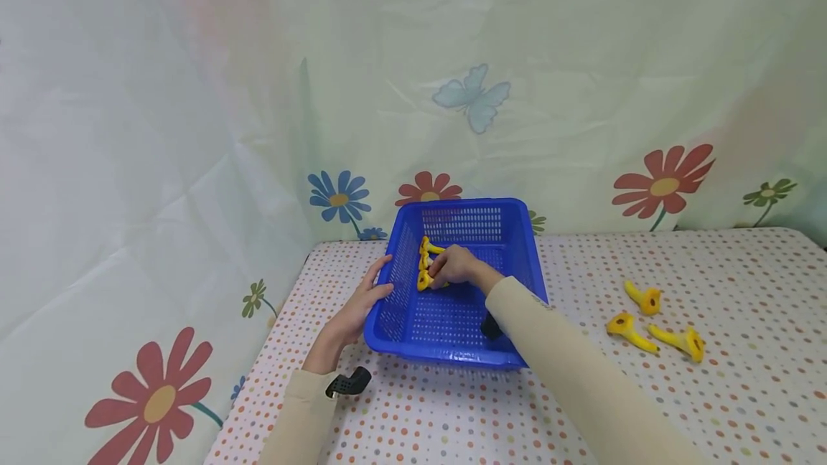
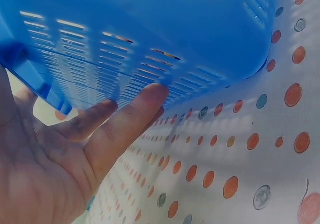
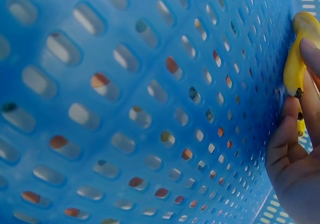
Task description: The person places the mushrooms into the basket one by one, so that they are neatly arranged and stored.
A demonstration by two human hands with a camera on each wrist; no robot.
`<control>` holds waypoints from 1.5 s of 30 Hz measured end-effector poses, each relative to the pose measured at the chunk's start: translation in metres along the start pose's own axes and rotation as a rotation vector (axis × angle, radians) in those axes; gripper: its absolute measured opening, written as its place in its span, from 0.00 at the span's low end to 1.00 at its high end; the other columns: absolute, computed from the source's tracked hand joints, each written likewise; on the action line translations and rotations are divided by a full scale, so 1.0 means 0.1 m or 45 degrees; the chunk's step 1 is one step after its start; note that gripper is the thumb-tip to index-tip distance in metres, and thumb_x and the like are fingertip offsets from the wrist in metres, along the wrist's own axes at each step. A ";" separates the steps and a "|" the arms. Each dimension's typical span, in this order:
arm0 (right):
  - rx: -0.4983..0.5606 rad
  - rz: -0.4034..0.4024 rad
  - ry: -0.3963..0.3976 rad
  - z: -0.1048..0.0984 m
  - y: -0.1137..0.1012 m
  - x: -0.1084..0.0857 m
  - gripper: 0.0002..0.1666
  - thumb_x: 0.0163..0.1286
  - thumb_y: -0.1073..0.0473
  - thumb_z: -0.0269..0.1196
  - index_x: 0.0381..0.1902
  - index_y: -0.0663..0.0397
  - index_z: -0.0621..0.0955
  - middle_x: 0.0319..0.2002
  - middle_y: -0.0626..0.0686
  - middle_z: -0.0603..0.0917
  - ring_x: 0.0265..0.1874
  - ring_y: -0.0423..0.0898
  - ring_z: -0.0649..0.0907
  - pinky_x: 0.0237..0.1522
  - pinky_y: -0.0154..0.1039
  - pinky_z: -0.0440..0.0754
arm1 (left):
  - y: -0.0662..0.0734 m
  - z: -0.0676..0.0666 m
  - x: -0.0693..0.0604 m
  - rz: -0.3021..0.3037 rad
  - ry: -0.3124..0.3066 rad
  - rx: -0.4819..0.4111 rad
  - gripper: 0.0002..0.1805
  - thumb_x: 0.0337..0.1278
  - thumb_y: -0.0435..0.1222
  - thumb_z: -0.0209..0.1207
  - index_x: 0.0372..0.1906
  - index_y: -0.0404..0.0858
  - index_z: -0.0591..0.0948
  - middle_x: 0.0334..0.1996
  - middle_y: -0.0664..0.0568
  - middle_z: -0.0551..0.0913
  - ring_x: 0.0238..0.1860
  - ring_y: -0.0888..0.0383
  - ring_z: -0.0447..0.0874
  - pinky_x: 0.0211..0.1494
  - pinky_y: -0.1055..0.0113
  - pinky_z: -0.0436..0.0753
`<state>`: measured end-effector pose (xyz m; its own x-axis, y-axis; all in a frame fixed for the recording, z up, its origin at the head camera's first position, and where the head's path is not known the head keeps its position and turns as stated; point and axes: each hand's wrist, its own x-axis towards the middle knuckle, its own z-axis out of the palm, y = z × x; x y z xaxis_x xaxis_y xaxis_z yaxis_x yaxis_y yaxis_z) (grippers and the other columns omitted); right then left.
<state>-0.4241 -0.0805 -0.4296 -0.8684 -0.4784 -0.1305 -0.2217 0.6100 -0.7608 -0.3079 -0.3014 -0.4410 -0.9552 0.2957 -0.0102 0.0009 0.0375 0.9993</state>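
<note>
A blue plastic basket point(image 1: 452, 356) with slotted walls stands on the table. My right hand point(image 1: 455, 265) reaches inside it and pinches a yellow trumpet-shaped mushroom point(image 1: 424, 280). In the right wrist view, fingers hold the curved yellow stem point(image 3: 295, 71) low by the slotted surface. Beside that one, more yellow mushrooms point(image 1: 425, 244) lie along the basket's left side, partly hidden by the hand. My left hand point(image 1: 352, 311) rests its extended fingers against the basket's left side. Seen from the left wrist, those fingertips point(image 2: 152, 93) touch the outer wall from below.
To the right of the basket, three yellow trumpet-shaped mushrooms point(image 1: 623, 325) lie on the dotted tablecloth point(image 1: 439, 415). A curtain with printed flowers and a butterfly point(image 1: 549, 41) hangs behind the table and along its left side.
</note>
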 end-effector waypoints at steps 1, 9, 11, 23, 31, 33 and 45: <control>0.001 0.006 -0.001 0.00 0.00 0.00 0.08 0.54 0.64 0.74 0.33 0.56 0.87 0.33 0.49 0.84 0.34 0.45 0.80 0.42 0.39 0.78 | 0.00 0.00 0.00 -0.001 -0.002 -0.003 0.34 0.73 0.39 0.46 0.75 0.62 0.47 0.74 0.43 0.46 0.65 0.34 0.64 0.54 0.44 0.76; 0.002 0.013 0.009 0.00 -0.02 0.01 0.07 0.54 0.65 0.74 0.32 0.57 0.87 0.33 0.50 0.84 0.34 0.46 0.80 0.41 0.39 0.78 | 0.00 0.00 0.01 0.005 0.004 0.002 0.34 0.73 0.41 0.46 0.75 0.63 0.47 0.75 0.44 0.45 0.65 0.36 0.63 0.55 0.45 0.75; 0.000 0.007 0.004 0.01 -0.02 0.01 0.07 0.54 0.64 0.74 0.33 0.57 0.87 0.33 0.50 0.84 0.34 0.46 0.79 0.41 0.38 0.78 | 0.00 0.00 0.01 0.003 0.004 0.004 0.34 0.73 0.40 0.46 0.75 0.63 0.47 0.75 0.44 0.44 0.66 0.35 0.63 0.55 0.44 0.75; -0.052 -0.026 0.011 -0.12 -0.10 -0.07 0.09 0.57 0.63 0.73 0.37 0.57 0.87 0.34 0.50 0.84 0.35 0.46 0.80 0.42 0.40 0.79 | 0.01 0.00 0.03 0.020 -0.002 0.030 0.34 0.72 0.41 0.47 0.76 0.61 0.47 0.75 0.43 0.45 0.65 0.35 0.63 0.55 0.44 0.75; 0.025 -0.066 0.003 -0.33 -0.27 -0.13 0.14 0.60 0.62 0.70 0.44 0.61 0.86 0.39 0.53 0.84 0.42 0.52 0.81 0.48 0.47 0.79 | -0.01 -0.01 0.02 0.009 0.006 0.028 0.34 0.73 0.41 0.46 0.75 0.62 0.47 0.75 0.44 0.45 0.66 0.35 0.63 0.55 0.44 0.75; 0.036 -0.095 -0.005 -0.44 -0.32 -0.16 0.15 0.62 0.61 0.69 0.46 0.61 0.85 0.41 0.53 0.84 0.43 0.54 0.81 0.49 0.49 0.79 | 0.00 -0.01 0.03 0.016 0.013 0.032 0.34 0.73 0.41 0.46 0.75 0.62 0.47 0.74 0.43 0.46 0.65 0.34 0.64 0.54 0.44 0.75; 0.002 -0.278 -0.073 -1.18 -0.47 -0.61 0.14 0.69 0.57 0.63 0.49 0.56 0.84 0.44 0.53 0.83 0.38 0.52 0.80 0.40 0.41 0.79 | -0.03 0.03 -0.02 -0.002 0.040 0.028 0.33 0.73 0.41 0.46 0.75 0.63 0.49 0.74 0.44 0.46 0.66 0.34 0.62 0.56 0.41 0.73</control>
<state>-0.4133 -0.0060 -0.3106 -0.7735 -0.6338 0.0015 -0.4007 0.4872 -0.7759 -0.3055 -0.2993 -0.4438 -0.9641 0.2653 -0.0101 0.0057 0.0587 0.9983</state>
